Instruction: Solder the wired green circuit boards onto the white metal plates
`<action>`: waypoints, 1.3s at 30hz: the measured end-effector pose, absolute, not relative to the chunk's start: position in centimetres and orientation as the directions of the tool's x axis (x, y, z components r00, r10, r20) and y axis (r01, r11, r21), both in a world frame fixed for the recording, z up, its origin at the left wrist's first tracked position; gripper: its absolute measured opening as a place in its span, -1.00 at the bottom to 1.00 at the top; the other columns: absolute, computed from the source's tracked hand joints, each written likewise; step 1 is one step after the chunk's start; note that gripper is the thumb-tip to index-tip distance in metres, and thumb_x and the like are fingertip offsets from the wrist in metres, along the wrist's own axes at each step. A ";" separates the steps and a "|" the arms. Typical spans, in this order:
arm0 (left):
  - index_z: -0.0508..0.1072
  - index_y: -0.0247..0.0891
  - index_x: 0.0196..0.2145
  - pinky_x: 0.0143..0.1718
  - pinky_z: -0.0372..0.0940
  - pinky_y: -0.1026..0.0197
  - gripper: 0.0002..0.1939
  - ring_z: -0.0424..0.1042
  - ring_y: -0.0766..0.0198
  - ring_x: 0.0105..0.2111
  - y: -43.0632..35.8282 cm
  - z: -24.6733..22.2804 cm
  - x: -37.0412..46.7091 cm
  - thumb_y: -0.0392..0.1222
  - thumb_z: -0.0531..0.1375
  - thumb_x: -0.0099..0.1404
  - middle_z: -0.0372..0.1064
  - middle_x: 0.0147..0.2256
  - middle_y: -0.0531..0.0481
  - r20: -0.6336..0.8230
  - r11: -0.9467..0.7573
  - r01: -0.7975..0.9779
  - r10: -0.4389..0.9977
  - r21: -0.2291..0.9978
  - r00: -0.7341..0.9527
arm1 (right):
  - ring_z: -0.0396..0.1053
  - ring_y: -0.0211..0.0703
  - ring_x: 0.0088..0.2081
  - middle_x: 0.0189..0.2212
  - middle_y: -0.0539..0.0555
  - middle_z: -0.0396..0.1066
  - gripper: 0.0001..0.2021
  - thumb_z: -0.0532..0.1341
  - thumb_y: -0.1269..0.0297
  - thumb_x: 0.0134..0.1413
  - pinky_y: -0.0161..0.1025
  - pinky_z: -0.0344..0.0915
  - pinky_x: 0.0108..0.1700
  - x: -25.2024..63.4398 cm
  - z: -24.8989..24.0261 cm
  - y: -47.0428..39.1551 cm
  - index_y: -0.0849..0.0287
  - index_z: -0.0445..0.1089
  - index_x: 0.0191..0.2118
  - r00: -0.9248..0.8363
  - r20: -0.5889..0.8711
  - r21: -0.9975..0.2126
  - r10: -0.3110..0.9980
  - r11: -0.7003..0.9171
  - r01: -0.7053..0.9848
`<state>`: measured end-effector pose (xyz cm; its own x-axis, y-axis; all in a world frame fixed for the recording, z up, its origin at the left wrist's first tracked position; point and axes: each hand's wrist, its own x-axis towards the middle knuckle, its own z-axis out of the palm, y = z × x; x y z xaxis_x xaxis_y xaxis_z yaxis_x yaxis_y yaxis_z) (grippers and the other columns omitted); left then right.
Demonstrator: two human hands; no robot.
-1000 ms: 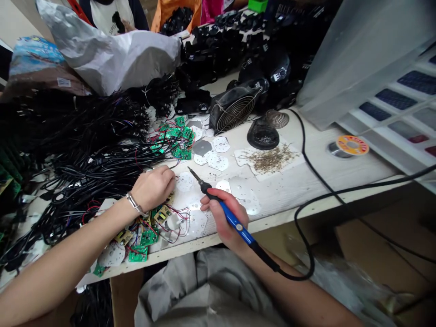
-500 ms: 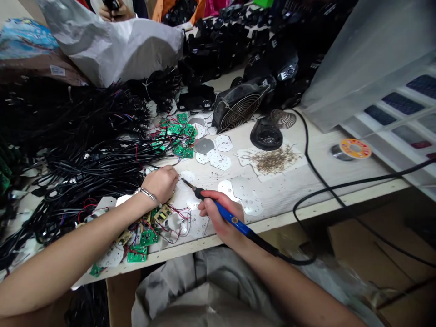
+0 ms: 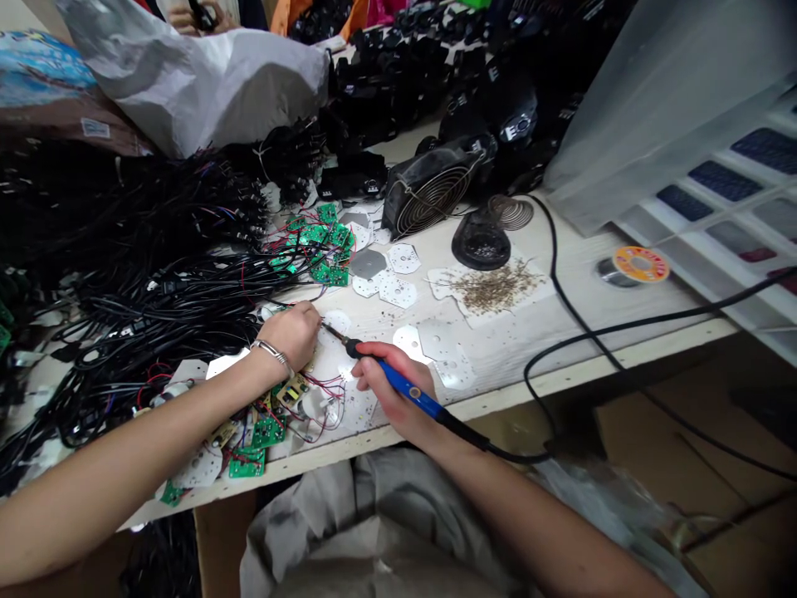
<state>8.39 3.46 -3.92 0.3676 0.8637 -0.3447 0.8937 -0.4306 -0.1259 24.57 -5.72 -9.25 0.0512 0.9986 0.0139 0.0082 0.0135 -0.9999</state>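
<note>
A blue soldering iron (image 3: pixel 398 379) is gripped in my right hand (image 3: pixel 398 390), its tip pointing left, close beside the fingers of my left hand (image 3: pixel 297 334). My left hand is closed in a pinch above the bench; what it pinches is hidden behind the fingers. Under and around the left wrist lie green circuit boards (image 3: pixel 269 432), a yellowish board with components (image 3: pixel 292 390) and thin red wires. Black cables (image 3: pixel 187 303) are heaped to the left of that hand. White perforated plates (image 3: pixel 398 291) rest beyond the iron's tip.
A small fan (image 3: pixel 429 199) and an iron stand with coil (image 3: pixel 481 242) stand at the back. Solder scraps (image 3: pixel 495 289) lie before the stand. A solder spool (image 3: pixel 641 264) sits right, near a white plastic crate (image 3: pixel 697 224). The iron's cord (image 3: pixel 560 282) loops across the bench edge. Another person's hands (image 3: pixel 202 17) show at top left.
The whole view has shifted slightly, moving the scene a little to the left. Both hands keep their hold, and the iron's tip stays beside the left fingers.
</note>
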 end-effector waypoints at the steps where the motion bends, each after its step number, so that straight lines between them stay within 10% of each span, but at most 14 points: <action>1: 0.48 -0.40 -0.15 -0.16 0.38 0.12 -0.69 0.49 0.08 -0.16 3.5 -3.9 8.4 -0.36 -0.03 0.33 0.42 -0.09 -0.22 -0.343 -0.428 0.895 0.865 -0.128 0.365 | 0.43 -0.27 -0.48 -0.43 0.01 0.52 -0.74 0.20 0.08 0.15 -0.34 0.37 -0.42 24.6 -9.2 -5.7 0.11 0.48 -0.15 0.048 0.010 -1.000 0.999 0.010 0.010; 39: 0.48 -0.41 -0.17 -0.16 0.38 0.11 -0.69 0.48 0.10 -0.19 3.4 -3.7 8.7 -0.33 -0.04 0.33 0.42 -0.13 -0.24 -0.327 -0.416 0.903 0.873 -0.108 0.363 | 0.44 -0.29 -0.54 -0.49 0.00 0.52 -0.71 0.20 0.06 0.10 -0.36 0.38 -0.46 24.6 -8.4 -5.2 0.14 0.45 -0.16 0.021 -0.111 -0.990 0.994 -0.109 -0.095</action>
<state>8.66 3.37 -3.71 0.3630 0.8726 -0.3269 0.9030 -0.4159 -0.1075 24.60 -5.18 -8.36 0.0212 0.9936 -0.1111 -0.0945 -0.1086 -0.9896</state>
